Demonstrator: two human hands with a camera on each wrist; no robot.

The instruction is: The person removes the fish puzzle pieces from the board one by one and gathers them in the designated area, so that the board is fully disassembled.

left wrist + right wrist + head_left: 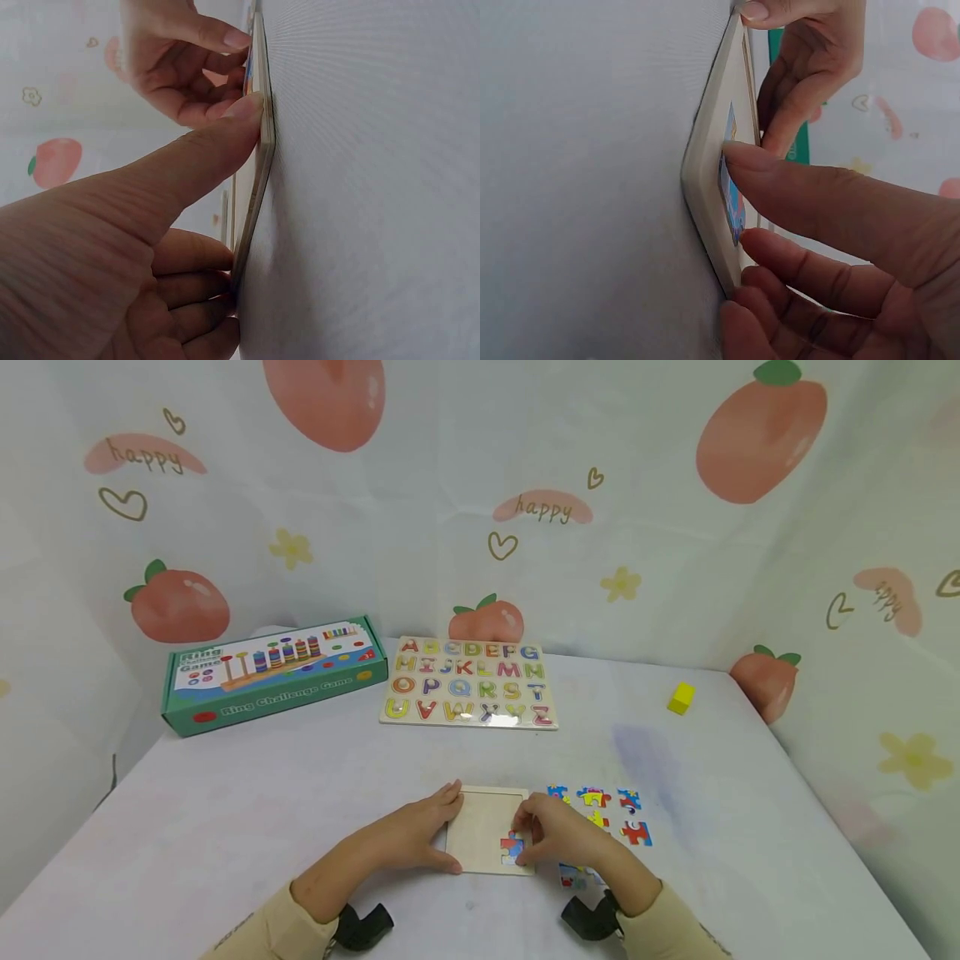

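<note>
A shallow wooden puzzle board (480, 827) with a raised rim lies on the table. My left hand (416, 831) holds it along its left side, thumb at the near corner and fingers at the far one. Inside the board's near right corner is a blue and red jigsaw piece (512, 850). My right hand (566, 835) pinches this piece between thumb (754, 159) and index finger, its other fingers curled beside the board's right edge. In the right wrist view the piece (730, 187) lies nearly flat in the board, close to the rim.
Several loose jigsaw pieces (636, 833) lie right of the board, some partly hidden by the right hand. Behind are an alphabet board (468, 683), a green Ring Challenge Game box (277, 677) at the left and a yellow block (682, 698) at the right. A printed curtain hangs behind the table.
</note>
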